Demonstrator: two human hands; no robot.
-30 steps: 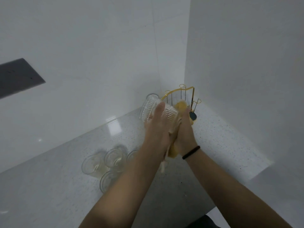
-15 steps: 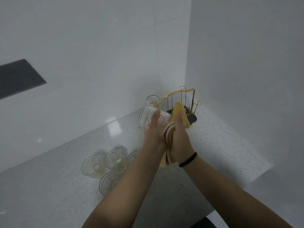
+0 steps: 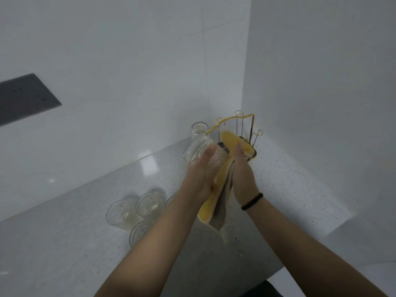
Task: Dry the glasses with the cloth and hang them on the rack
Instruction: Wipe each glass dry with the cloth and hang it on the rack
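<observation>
My left hand [image 3: 201, 176] grips a clear ribbed glass [image 3: 198, 150] held on its side above the counter. My right hand [image 3: 243, 176] holds a yellow and grey cloth [image 3: 216, 204] pressed against the glass's open end; the cloth's tail hangs down between my wrists. The gold wire rack [image 3: 246, 127] on a dark base stands in the corner just behind my hands. One ribbed glass [image 3: 199, 128] hangs upside down at the rack's left end. Several more glasses [image 3: 137, 211] stand on the counter to the left of my forearms.
The speckled grey counter [image 3: 300, 183] ends in an edge at the right and front. White walls meet in the corner behind the rack. A dark panel [image 3: 23, 97] is set in the left wall.
The cloth has been drawn out, so more of it hangs below my hands. My hands and the glass have shifted slightly lower and apart, uncovering the rack behind.
</observation>
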